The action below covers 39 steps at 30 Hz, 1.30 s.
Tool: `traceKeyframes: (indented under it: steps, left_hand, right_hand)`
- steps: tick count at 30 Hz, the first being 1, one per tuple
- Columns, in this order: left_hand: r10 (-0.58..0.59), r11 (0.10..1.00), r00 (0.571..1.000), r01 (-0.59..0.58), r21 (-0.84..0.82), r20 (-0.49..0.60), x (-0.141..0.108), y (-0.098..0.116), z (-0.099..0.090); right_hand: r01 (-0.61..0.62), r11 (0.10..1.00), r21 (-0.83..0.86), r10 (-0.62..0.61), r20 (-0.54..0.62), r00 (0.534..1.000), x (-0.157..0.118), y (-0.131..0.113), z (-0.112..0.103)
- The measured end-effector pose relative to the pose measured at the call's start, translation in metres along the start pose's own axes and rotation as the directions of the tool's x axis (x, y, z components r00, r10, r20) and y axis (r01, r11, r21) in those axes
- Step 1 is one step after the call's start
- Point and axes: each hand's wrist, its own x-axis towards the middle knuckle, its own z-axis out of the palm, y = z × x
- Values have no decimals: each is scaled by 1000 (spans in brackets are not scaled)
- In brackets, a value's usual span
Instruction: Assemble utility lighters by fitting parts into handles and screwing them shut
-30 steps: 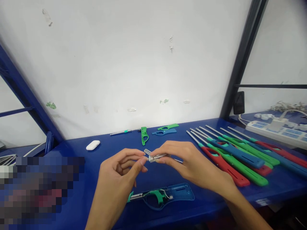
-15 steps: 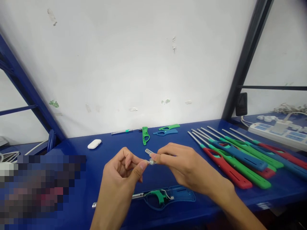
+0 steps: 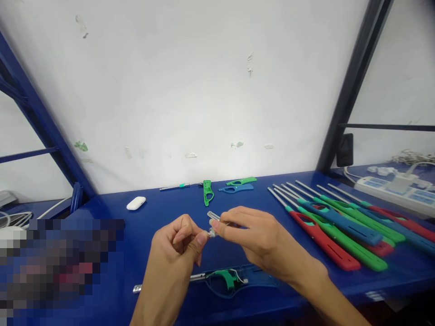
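My right hand [image 3: 263, 228] is closed on a small clear plastic tank [image 3: 214, 216], whose one end sticks out past the fingers. With thumb and forefinger, my left hand [image 3: 181, 242] pinches at the small whitish fitting [image 3: 212, 233] on that tank; exactly what lies between those fingertips is hidden. Below both hands lies an opened blue lighter shell [image 3: 261, 275] with a green trigger [image 3: 228, 280], a thin white tube and a metal rod [image 3: 197, 277]. My left wrist covers part of the rod, and my right forearm covers part of the shell.
Several long-necked lighters [image 3: 326, 240] in red, green and blue lie at the right. Near the wall are a green shell half [image 3: 207, 194], a rod [image 3: 174, 187], and green and blue shell halves [image 3: 236, 187]. A white earbud case [image 3: 136, 203] sits left; a power strip [image 3: 390, 194] is far right.
The view has shifted slightly, so everything sits a little further right. Both hands keep their grips at the clear tank, with only a slight tilt of it.
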Motion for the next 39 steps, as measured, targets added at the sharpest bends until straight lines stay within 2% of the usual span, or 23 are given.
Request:
traceKeyframes:
  steps: [7, 11, 14, 17, 20, 22, 24, 27, 31, 35, 39]
  left_hand:
    - [-20, 1000, 999, 21, -16, 50, 7, -3, -7]
    - [-77, 997, 990, 76, 17, 117, 7, 4, -8]
    - [26, 987, 996, -39, 155, 85, 5, 10, -6]
    - [172, 896, 979, -203, 394, 113, 0, 3, -4]
    - [259, 767, 947, -322, 554, 191, -12, -24, -4]
    - [312, 707, 903, -428, 563, 294, -20, -45, -5]
    - [350, 654, 872, -490, 576, 344, -27, -62, -7]
    - [359, 619, 849, -528, 582, 388, -31, -74, -8]
    - [382, 616, 825, -563, 551, 415, -30, -74, -6]
    - [397, 626, 824, -566, 537, 406, -30, -72, -3]
    - [396, 643, 835, -549, 534, 381, -32, -72, -2]
  right_hand:
    - [-68, 994, 84, 62, 67, 996, -6, 9, -5]
    - [-237, 954, 186, 208, 159, 965, -8, 11, -21]
    - [-363, 919, 152, 339, 163, 926, -8, 8, -37]
    - [-429, 896, 120, 404, 186, 896, -12, 7, -47]
    - [-469, 876, 109, 412, 335, 847, -27, 8, -44]
    - [-485, 867, 119, 399, 419, 816, -40, 9, -37]
    - [-494, 860, 127, 389, 464, 796, -53, 10, -28]
    - [-478, 871, 112, 367, 499, 785, -64, 8, -17]
    - [-382, 923, 55, 305, 503, 809, -65, 6, -9]
    - [-235, 972, -26, 214, 521, 826, -61, 7, -3]
    - [-21, 991, -130, 87, 526, 846, -58, 7, 2]
